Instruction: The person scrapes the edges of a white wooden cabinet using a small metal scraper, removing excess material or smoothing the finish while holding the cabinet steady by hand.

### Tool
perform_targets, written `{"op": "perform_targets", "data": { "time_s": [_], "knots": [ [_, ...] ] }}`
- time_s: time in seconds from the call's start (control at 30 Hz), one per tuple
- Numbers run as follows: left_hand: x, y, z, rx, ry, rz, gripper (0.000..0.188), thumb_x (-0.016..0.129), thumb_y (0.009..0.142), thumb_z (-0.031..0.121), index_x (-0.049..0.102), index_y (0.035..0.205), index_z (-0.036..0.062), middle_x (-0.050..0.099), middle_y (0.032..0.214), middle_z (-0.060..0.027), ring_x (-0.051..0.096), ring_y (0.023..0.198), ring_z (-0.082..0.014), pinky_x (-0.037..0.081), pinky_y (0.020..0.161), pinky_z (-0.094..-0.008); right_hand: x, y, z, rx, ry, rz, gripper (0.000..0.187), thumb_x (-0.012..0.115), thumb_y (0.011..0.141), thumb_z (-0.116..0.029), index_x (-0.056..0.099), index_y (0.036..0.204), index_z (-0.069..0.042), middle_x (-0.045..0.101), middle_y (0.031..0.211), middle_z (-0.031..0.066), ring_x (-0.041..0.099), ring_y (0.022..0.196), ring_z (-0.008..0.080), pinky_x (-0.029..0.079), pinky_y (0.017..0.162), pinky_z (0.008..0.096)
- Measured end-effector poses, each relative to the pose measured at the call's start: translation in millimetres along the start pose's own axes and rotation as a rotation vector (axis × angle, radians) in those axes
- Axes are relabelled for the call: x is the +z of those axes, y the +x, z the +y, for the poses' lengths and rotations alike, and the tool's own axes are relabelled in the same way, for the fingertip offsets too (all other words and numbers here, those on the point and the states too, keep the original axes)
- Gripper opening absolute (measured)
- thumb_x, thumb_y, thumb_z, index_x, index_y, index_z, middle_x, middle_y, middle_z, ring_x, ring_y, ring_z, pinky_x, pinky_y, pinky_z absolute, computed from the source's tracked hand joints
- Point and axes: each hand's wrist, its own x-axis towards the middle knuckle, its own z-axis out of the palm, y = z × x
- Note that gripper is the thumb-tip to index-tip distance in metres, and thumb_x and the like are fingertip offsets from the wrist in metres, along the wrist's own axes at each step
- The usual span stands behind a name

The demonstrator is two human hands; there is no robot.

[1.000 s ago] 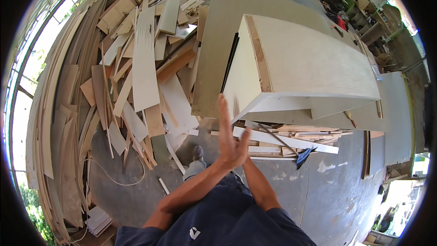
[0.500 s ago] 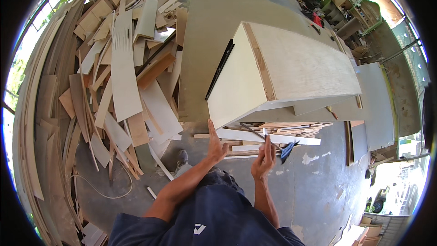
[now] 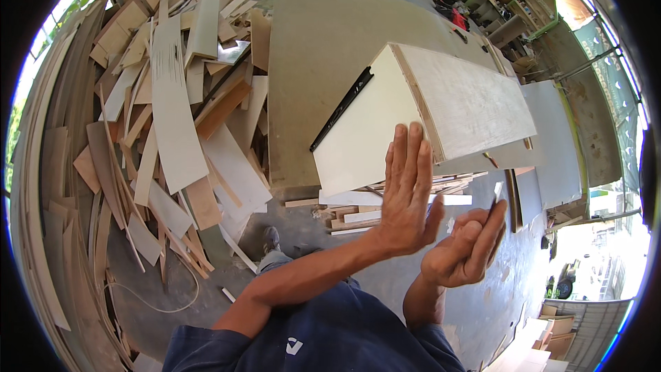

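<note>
A pale plywood box, seemingly a drawer (image 3: 482,103), rests at an angle on a large board-topped bench (image 3: 330,17). A black drawer slide (image 3: 342,108) runs along its cream-coloured left panel. My left hand (image 3: 410,200) is open, fingers stretched upward over the box's near edge; whether the fingertips press on it I cannot tell. To its right, my right hand (image 3: 465,251) is closed on a thin tool (image 3: 497,193) with a flat, pale tip. The rest of that tool is hidden by my fingers.
Offcut boards (image 3: 172,103) lie heaped at the left, beside long leaning planks (image 3: 62,165). Under the bench edge sits a stack of wood strips (image 3: 358,218). A pale cord (image 3: 155,310) loops on the floor. Tools and clutter (image 3: 475,0) stand far right.
My left hand has left the box's near left corner and moved right across its front. My right hand, still closed on the tool, has moved right. The box appears turned slightly.
</note>
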Motion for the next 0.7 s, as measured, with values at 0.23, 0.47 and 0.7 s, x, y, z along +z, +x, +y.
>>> {"op": "perform_targets", "data": {
  "time_s": [0.23, 0.47, 0.7],
  "knots": [
    [-21, -105, -93, 0.104, 0.160, -0.200, 0.090, 0.056, 0.092, 0.007, 0.006, 0.166, 0.0042, 0.008, 0.170, -0.0279, 0.008, 0.156, -0.0514, 0.009, 0.127, -0.0612, 23, 0, 5, -0.145, -0.034, -0.237, 0.040, 0.058, 0.097, 0.000, 0.062, 0.135, 0.009, 0.070, 0.089, 0.0135, 0.061, 0.070, 0.0194, 0.052, 0.059, 0.0313],
    [-61, -157, -124, -0.018, 0.096, -0.422, 0.094, 0.054, 0.084, -0.004, 0.006, 0.164, -0.0017, 0.007, 0.170, -0.0275, 0.011, 0.157, -0.0489, 0.015, 0.129, -0.0545, 29, 12, -4, -0.170, -0.254, -0.444, 0.055, 0.063, 0.085, 0.003, 0.063, 0.140, 0.001, 0.059, 0.088, 0.0066, 0.060, 0.070, 0.0196, 0.054, 0.061, 0.0332],
    [-80, -174, -129, -0.141, 0.040, -0.546, 0.097, 0.054, 0.080, -0.006, 0.006, 0.163, -0.0047, 0.007, 0.170, -0.0286, 0.010, 0.157, -0.0486, 0.016, 0.129, -0.0517, 49, -59, 11, -0.194, -0.256, -0.588, 0.056, 0.064, 0.085, 0.000, 0.062, 0.141, 0.003, 0.053, 0.082, 0.0048, 0.058, 0.068, 0.0179, 0.053, 0.058, 0.0308]
  ]
}}
